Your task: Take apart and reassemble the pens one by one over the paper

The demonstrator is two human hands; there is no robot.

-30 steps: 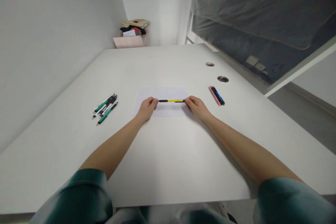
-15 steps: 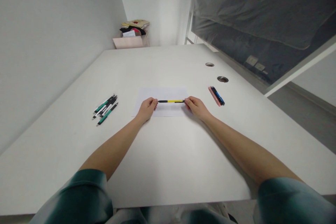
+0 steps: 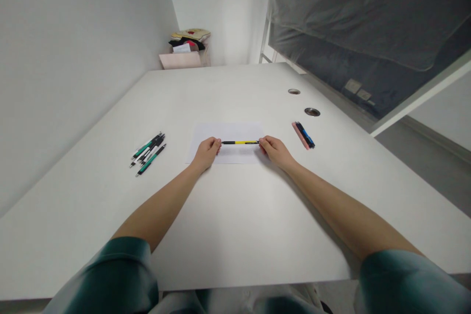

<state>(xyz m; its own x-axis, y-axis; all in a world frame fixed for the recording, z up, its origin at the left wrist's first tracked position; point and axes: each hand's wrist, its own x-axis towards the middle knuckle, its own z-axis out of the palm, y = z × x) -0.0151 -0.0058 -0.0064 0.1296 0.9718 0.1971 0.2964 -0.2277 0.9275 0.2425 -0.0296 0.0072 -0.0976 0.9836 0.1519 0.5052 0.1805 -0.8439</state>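
A yellow and black pen lies crosswise between my two hands, over a white sheet of paper. My left hand pinches its black tip end. At the clip end, the fingers of my right hand are closed on it. Both ends of the pen are partly hidden by my fingertips. The pen is level, and its clip faces the right side.
Several green, black and white pens lie in a bunch on the left of the white table. To the right are blue and black pens beside a pink strip. Two round metal-rimmed holes sit near the right edge.
The pen has turned slightly about its length, so its clip shows more towards me. Both hands keep their places.
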